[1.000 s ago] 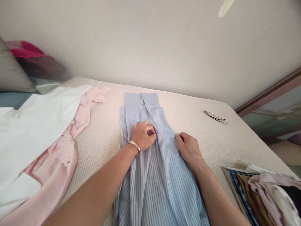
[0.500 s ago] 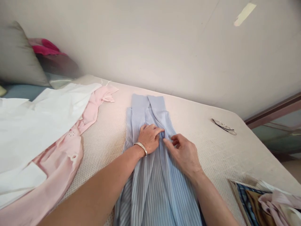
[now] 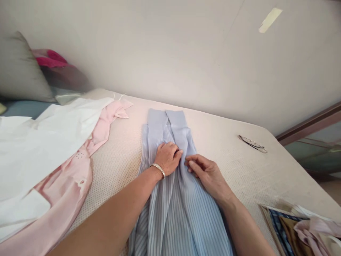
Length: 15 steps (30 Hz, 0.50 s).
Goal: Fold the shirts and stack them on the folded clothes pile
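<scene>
A light blue striped garment [image 3: 176, 217] lies lengthwise on the bed, its plain, wide band [image 3: 157, 117] split by a gap at the far end. My left hand [image 3: 168, 156], with a silver bracelet [image 3: 159, 170] at the wrist, rests on the upper part of the cloth. Its fingers are curled into the fabric beside the middle fold. To its right, my right hand [image 3: 204, 170] has its thumb and fingers drawn together on the cloth, pinching it near that fold. The fingertips partly hide the fabric they hold.
White cloth [image 3: 53, 135] and a pink garment [image 3: 77, 177] lie to the left, below a grey pillow [image 3: 23, 71]. Eyeglasses [image 3: 252, 143] rest on the bed [image 3: 221, 138] at right. A pile of folded clothes [image 3: 301, 227] sits near right. A wall [image 3: 160, 53] stands behind.
My right hand's fingers have closed together on the cloth, and the garment's right side lies smoother. My left thumb has drawn in closer to its fingers. The view has shifted slightly.
</scene>
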Each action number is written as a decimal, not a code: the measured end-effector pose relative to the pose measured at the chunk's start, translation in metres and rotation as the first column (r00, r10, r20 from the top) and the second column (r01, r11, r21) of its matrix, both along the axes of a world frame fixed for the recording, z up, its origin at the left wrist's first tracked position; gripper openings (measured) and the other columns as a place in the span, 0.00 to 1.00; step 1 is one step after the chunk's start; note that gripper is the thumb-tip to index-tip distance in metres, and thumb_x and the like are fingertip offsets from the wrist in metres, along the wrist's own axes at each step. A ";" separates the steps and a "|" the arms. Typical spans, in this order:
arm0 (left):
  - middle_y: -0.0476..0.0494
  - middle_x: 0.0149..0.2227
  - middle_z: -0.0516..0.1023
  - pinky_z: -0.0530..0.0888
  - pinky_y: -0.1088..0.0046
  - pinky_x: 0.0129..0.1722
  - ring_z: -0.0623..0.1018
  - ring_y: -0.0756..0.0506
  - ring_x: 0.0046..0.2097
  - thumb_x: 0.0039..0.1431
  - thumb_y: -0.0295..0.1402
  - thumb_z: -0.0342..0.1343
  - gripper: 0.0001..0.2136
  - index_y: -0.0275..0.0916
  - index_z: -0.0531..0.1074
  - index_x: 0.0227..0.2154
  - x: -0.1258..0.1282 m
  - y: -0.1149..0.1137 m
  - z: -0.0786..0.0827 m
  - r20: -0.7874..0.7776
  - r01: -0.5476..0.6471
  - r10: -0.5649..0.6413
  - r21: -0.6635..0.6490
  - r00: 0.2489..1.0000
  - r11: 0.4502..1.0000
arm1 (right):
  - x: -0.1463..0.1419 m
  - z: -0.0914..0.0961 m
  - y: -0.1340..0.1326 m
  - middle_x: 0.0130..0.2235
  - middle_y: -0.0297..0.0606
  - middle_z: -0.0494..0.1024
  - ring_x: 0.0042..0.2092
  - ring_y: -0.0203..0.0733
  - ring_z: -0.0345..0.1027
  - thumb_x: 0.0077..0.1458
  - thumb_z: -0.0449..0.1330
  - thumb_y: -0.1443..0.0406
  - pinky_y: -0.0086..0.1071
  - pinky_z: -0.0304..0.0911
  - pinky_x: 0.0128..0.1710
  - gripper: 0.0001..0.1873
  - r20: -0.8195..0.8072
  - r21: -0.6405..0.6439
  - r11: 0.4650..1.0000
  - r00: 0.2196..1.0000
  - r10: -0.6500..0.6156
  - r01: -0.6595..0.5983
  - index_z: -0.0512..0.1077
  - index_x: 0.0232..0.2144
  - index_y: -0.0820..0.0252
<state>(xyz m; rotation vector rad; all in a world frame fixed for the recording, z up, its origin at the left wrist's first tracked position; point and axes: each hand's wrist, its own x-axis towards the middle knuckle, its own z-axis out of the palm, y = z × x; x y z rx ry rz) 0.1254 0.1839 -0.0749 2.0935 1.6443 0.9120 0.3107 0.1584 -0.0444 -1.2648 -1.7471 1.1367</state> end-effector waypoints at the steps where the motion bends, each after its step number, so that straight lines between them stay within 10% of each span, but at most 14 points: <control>1: 0.45 0.38 0.76 0.63 0.58 0.58 0.74 0.44 0.45 0.69 0.37 0.49 0.10 0.41 0.69 0.31 0.000 0.001 0.000 -0.005 -0.004 0.004 -0.001 1.000 1.000 | 0.003 -0.001 0.002 0.33 0.35 0.78 0.33 0.39 0.69 0.61 0.58 0.54 0.33 0.63 0.34 0.15 0.030 -0.004 0.999 0.999 0.033 -0.032 0.76 0.42 0.57; 8: 0.47 0.36 0.73 0.65 0.59 0.55 0.73 0.44 0.42 0.60 0.32 0.56 0.08 0.42 0.62 0.27 0.001 0.001 0.000 -0.056 -0.019 0.019 0.003 0.998 1.000 | 0.030 -0.012 0.015 0.29 0.34 0.77 0.30 0.40 0.69 0.59 0.58 0.53 0.35 0.60 0.33 0.13 0.331 0.196 0.939 0.882 -0.334 0.282 0.72 0.31 0.56; 15: 0.44 0.36 0.70 0.69 0.60 0.48 0.72 0.42 0.42 0.58 0.26 0.51 0.07 0.43 0.60 0.28 0.003 -0.002 0.004 -0.138 -0.062 0.067 0.044 0.988 0.997 | 0.018 -0.014 0.009 0.30 0.36 0.76 0.30 0.41 0.65 0.60 0.55 0.59 0.33 0.48 0.29 0.09 0.663 0.309 0.934 0.664 -0.345 0.178 0.68 0.31 0.55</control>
